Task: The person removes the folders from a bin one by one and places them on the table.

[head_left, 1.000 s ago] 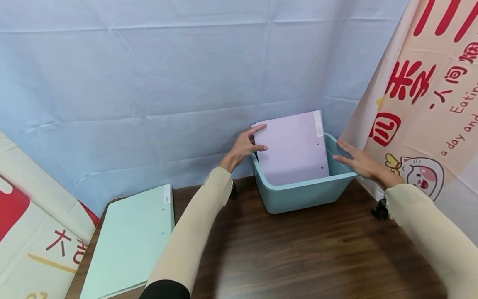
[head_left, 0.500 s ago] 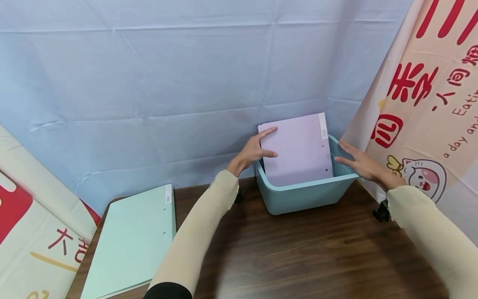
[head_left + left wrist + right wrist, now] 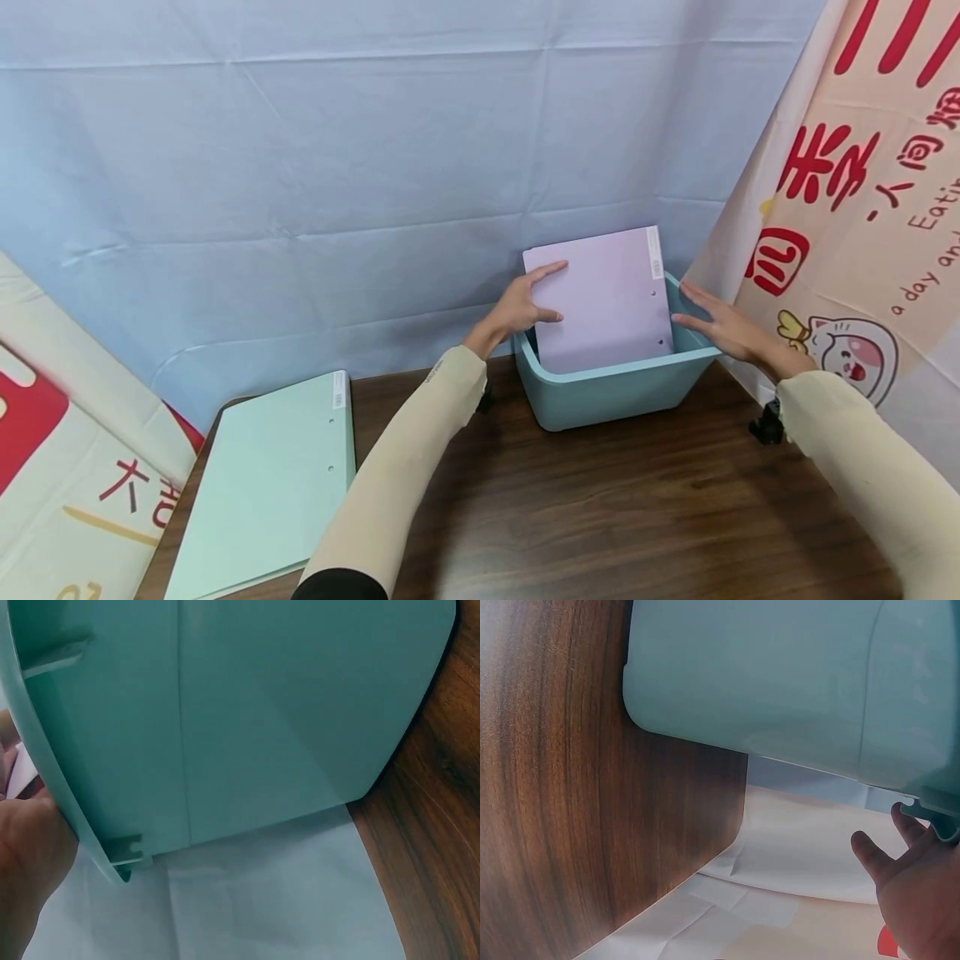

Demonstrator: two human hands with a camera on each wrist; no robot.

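You slide a purple folder (image 3: 607, 292) slightly to the right inside a blue-green bin (image 3: 600, 398), your left hand (image 3: 517, 308) travelling with it over the past second. The folder now stands farther from the bin's left wall than a second ago, a shift that appears to bring it into a better place, though your hold suggests it is not yet settled. It leans askew, its upper right corner highest and its lower edge hidden behind the front rim.

Your left hand grips the folder's left edge, index finger and thumb spread across the face, the other fingers out of sight. Your right hand (image 3: 731, 331) keeps its place at the bin's right rim, fingers extended and wide apart, grasping nothing.

The bin sits toward the back of a dark wood-grain surface (image 3: 600, 500). To your left, well apart from it, a mint folder (image 3: 266, 483) lies flat, white label at its top corner. Pale blue cloth (image 3: 375, 167) hangs behind you both, bin and surface, while a printed banner (image 3: 840, 250) with red characters and a cartoon cat (image 3: 851, 358) drapes the right side.
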